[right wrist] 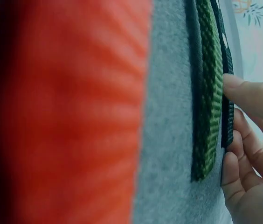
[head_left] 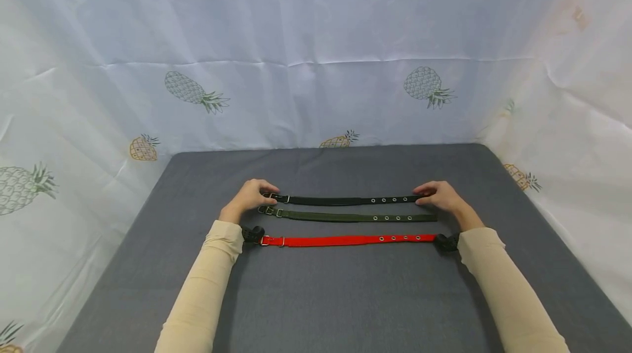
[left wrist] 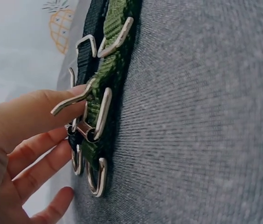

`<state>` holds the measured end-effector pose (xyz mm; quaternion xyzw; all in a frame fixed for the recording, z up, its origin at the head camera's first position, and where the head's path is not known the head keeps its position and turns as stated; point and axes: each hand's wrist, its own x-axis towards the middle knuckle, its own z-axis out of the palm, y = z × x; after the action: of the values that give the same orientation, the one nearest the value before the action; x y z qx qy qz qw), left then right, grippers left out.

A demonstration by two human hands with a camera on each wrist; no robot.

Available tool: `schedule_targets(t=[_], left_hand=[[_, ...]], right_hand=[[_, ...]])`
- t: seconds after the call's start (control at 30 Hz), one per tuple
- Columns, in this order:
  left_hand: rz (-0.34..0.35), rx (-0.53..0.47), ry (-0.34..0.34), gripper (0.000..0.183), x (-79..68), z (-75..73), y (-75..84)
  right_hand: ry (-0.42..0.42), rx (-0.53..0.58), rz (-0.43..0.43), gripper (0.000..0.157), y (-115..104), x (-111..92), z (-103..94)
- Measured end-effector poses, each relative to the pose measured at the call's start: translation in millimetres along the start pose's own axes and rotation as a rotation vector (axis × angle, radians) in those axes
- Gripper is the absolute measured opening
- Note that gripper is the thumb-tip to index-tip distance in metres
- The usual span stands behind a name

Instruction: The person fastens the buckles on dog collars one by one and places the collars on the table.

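Three buckled straps that look like pet collars lie in rows across the table. The black collar (head_left: 328, 201) is farthest, the green collar (head_left: 331, 216) sits in the middle, and the red collar (head_left: 326, 241) is nearest me. My left hand (head_left: 250, 196) pinches the black collar's buckle end. In the left wrist view, the green collar (left wrist: 106, 70) with its metal buckle partly hides that grip. At the other end, my right hand (head_left: 441, 196) holds the black collar's tip between thumb and fingers. The right wrist view shows the black collar (right wrist: 230, 112) beyond the green one.
A grey cloth covers the table (head_left: 336, 298). Behind it and at both sides hangs a white curtain (head_left: 316, 23) printed with pineapples. Black wrist devices touch or overlap the red collar's ends, the left one (head_left: 253, 234) at its buckle.
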<state>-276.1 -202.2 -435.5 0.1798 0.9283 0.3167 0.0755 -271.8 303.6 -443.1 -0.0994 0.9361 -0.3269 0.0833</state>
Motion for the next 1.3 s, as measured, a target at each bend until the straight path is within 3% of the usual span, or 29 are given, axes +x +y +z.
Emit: schedule_targets(t=[0.4,0.6,1.0,1.3], left_hand=[[-0.012,0.052,0.022,0.022,4.3,0.8,0.1],[-0.022,0.073,0.06,0.02,3.7,-5.1,5.3],[0.011,0.032,0.13,0.018,-4.2,-19.0,10.0],[0.031,-0.021,0.155,0.02,-11.7,-28.6,15.5]], right_hand=[[-0.017,-0.045,-0.016,0.025,-5.4,0.2,1.5],[-0.015,-0.032,0.007,0.026,-9.3,0.6,-1.4],[-0.002,-0.008,-0.001,0.033,-17.0,0.7,-9.7],[0.001,0.088,-0.001,0.036,-28.2,-7.5,-15.9]])
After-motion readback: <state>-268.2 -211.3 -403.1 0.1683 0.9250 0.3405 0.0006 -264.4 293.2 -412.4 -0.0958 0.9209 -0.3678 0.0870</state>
